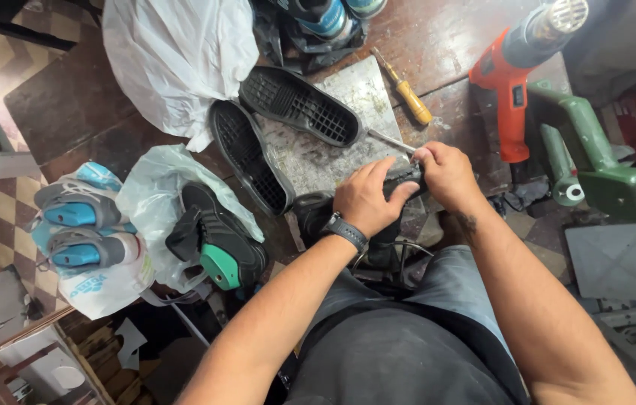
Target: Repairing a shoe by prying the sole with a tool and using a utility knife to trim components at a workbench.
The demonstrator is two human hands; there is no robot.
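Note:
My left hand, with a black watch on the wrist, presses down on a black shoe held over my lap. My right hand pinches a thin metal tool whose tip meets the shoe's edge near the fingers. Most of the shoe is hidden under both hands. Two black rubber soles lie tread-up just beyond, on and beside a scuffed grey work slab.
An orange heat gun and a green metal stand sit at the right. A yellow-handled screwdriver lies on the wooden bench. White plastic bags, a black-and-green shoe and blue-grey sneakers lie at the left.

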